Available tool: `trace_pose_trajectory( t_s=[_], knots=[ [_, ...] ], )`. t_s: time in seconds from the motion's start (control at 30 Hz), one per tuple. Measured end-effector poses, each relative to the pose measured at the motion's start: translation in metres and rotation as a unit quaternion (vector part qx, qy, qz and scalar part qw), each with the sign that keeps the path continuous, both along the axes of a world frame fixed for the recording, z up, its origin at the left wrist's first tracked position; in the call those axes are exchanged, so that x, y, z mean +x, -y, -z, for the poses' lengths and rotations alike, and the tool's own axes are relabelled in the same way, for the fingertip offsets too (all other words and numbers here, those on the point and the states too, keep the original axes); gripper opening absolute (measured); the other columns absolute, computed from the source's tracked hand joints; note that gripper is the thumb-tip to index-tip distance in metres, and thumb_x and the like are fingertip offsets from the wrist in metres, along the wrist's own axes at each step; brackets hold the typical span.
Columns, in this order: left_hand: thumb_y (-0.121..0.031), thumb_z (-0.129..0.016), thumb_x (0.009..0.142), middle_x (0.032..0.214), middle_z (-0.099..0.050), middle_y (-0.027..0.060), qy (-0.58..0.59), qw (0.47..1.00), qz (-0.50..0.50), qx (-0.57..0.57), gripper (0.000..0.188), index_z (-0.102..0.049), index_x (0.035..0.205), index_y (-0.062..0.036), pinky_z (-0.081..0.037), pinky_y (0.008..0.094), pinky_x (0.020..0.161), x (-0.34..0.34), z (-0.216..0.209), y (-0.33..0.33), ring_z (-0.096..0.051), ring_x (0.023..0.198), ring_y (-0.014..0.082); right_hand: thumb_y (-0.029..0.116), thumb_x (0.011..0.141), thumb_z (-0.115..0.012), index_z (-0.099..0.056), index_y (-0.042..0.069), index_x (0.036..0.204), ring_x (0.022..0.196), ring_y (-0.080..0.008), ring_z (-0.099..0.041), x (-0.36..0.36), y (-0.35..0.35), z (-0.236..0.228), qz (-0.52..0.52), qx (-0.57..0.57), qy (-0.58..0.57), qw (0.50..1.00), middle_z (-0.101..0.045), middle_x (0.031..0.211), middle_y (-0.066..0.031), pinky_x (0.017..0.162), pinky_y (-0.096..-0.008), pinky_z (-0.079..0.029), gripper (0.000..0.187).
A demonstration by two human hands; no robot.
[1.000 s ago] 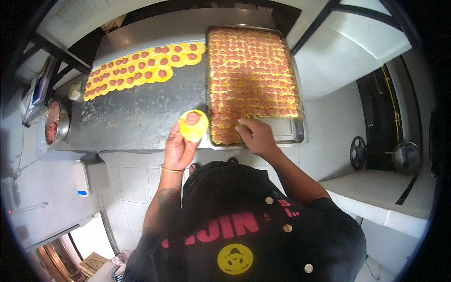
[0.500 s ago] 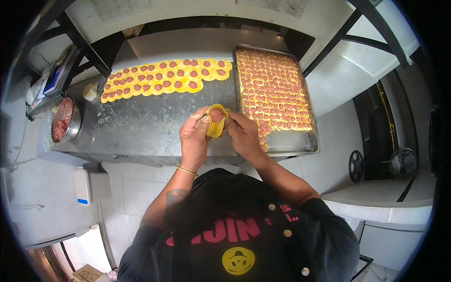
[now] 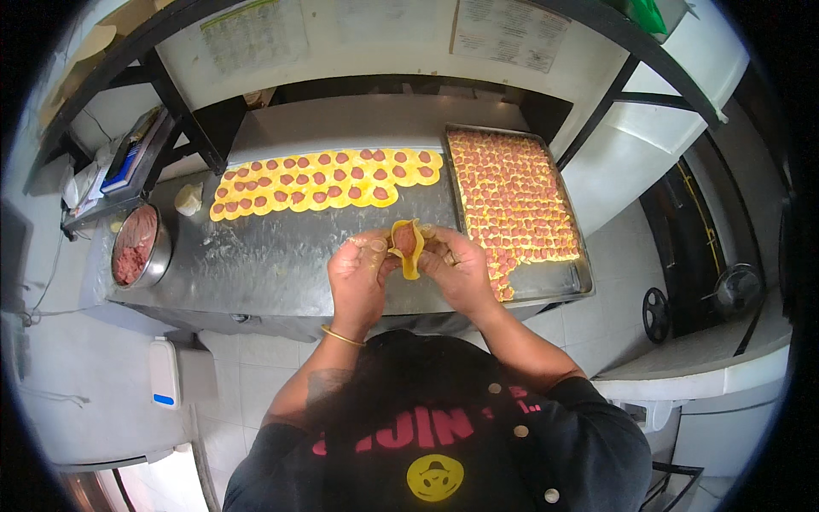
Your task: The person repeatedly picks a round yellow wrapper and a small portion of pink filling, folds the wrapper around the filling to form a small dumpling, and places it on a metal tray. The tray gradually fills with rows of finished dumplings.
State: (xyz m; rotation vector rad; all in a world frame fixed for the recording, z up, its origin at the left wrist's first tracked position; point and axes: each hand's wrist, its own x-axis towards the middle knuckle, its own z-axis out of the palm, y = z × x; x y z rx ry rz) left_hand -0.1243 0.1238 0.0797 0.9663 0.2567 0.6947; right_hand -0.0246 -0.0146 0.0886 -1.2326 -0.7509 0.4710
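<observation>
A yellow dumpling wrapper with pink meat filling is held up over the steel table, in front of my body. My left hand pinches its left side, and my right hand grips the right side. The wrapper's edges curl up around the meat, which still shows at the top. Beyond my hands, overlapping rows of round yellow wrappers lie flat, each with a lump of meat. To the right, a large metal tray is packed with rows of small filled dumplings.
At the table's left end stands a steel bowl of ground meat, with a small pale lump near it. The grey steel table carries floury smears. Black shelf posts rise at the back left and right.
The wrapper has turned and been drawn narrower around the meat, my fingers shifting along its edges. The whole view has tilted, so the table sits lower in it.
</observation>
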Motion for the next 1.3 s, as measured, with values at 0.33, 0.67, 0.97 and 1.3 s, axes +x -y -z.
trace_pose_trajectory(
  t_s=[0.33, 0.67, 0.97, 1.3],
  knots=[
    [0.001, -0.065, 0.098, 0.11, -0.072, 0.0115, 0.069, 0.987, 0.027, 0.146, 0.008, -0.069, 0.105, 0.0012, -0.055, 0.0326, 0.091, -0.009, -0.014, 0.009, -0.067, 0.1, 0.0173, 0.004, 0.096, -0.068, -0.07, -0.004, 0.112, 0.084, -0.0135, -0.063, -0.001, 0.009, -0.016, 0.016, -0.045, 0.096, 0.994, -0.069, 0.101, -0.006, 0.073, -0.029, -0.051, 0.018],
    [0.001, -0.063, 0.1, 0.115, -0.071, 0.0163, 0.098, 0.991, 0.016, 0.095, 0.003, -0.066, 0.101, 0.0015, -0.058, 0.0381, 0.091, 0.0, -0.018, 0.02, -0.069, 0.104, 0.0235, 0.002, 0.09, -0.074, -0.07, -0.001, 0.108, 0.078, -0.0158, -0.068, -0.002, 0.018, -0.024, 0.089, 0.013, 0.159, 0.983, -0.071, 0.096, -0.0082, 0.074, -0.0306, -0.056, 0.018],
    [-0.001, -0.063, 0.101, 0.112, -0.071, 0.0154, 0.131, 0.978, 0.108, 0.121, 0.001, -0.064, 0.102, -0.0004, -0.053, 0.0379, 0.097, 0.006, -0.02, 0.018, -0.067, 0.106, 0.0226, 0.002, 0.088, -0.074, -0.069, -0.001, 0.103, 0.072, -0.0151, -0.065, 0.022, 0.036, -0.041, -0.022, -0.049, 0.111, 0.992, -0.07, 0.085, -0.0089, 0.065, -0.0295, -0.052, 0.016],
    [-0.003, -0.061, 0.103, 0.113, -0.071, 0.0123, 0.113, 0.974, -0.024, 0.194, 0.004, -0.058, 0.105, -0.0023, -0.054, 0.0314, 0.091, 0.011, -0.025, 0.025, -0.066, 0.101, 0.0165, -0.001, 0.084, -0.079, -0.062, -0.001, 0.107, 0.075, -0.0141, -0.063, 0.001, 0.02, -0.04, 0.131, -0.022, 0.376, 0.917, -0.066, 0.09, -0.0067, 0.068, -0.0291, -0.051, 0.029]
  ],
)
